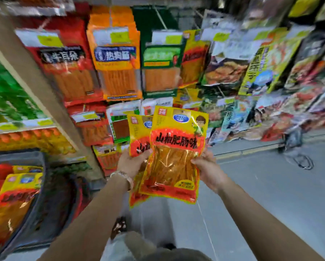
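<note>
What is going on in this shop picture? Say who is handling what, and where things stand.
A person stands in front of a rack of hanging snack packets, holding up two matching yellow-and-red packets. The right hand pinches the right edge of the front packet. The left hand grips the rear packet, which the front one partly covers. Both packets are off the hooks. A similar packet lies in a dark crate at the left.
</note>
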Demonstrator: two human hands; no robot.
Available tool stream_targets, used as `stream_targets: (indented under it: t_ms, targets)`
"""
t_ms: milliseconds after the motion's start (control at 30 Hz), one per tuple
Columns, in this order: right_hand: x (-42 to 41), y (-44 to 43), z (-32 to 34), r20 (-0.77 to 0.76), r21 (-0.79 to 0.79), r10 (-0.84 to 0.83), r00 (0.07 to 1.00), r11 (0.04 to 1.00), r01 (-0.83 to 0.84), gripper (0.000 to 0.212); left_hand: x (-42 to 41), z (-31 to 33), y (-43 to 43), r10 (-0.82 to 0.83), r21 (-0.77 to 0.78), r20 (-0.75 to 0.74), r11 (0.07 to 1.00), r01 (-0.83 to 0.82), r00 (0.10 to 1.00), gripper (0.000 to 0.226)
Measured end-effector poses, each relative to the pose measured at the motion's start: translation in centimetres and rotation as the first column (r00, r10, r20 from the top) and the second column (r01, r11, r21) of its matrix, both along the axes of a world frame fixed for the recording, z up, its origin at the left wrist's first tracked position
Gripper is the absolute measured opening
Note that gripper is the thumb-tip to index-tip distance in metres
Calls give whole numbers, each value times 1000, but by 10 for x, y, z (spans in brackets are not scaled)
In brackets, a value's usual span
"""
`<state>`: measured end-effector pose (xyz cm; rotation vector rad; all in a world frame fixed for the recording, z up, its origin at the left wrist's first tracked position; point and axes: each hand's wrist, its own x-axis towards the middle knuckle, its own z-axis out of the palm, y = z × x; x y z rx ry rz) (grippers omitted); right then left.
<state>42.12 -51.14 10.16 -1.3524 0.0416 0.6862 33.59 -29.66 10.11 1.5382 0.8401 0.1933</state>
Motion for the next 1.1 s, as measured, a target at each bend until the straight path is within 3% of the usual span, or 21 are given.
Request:
stream_targets:
  t_ms: [100,200,300,367,567,767,867,967,1100]
  targets:
    - [25,-17,12,51,25,-120,991,993,119,24,35,16,-23,-72,93,13,993,70,997,14]
    - [63,-18,34,113,29,-204,972,979,202,31,73,36,-29,-127,143,51,983,119,991,11]
    - [107,-16,60,256,110,-211,943,976,188,15,105,54,-22,-119,148,111,984,102,987,11]
    - [136,-13,81,367,148,-190,911,978,144,19,128,71,-12,-111,151,159,985,87,981,14]
    - [210,13,151,524,231,-336,783,941,249,7,189,133,27,-2,179,348,982,-65,938,14]
    - [271,30,221,629,348,-465,623,885,309,22,231,202,61,15,272,493,947,-171,870,39]
    - [295,34,254,646,413,-505,573,862,294,15,249,233,72,14,288,598,929,-231,801,27]
    - [316,41,281,638,473,-509,577,851,228,7,267,260,75,29,219,684,945,-243,729,16]
    - [340,47,314,593,509,-476,650,846,155,16,287,283,79,93,76,708,975,-207,700,18]
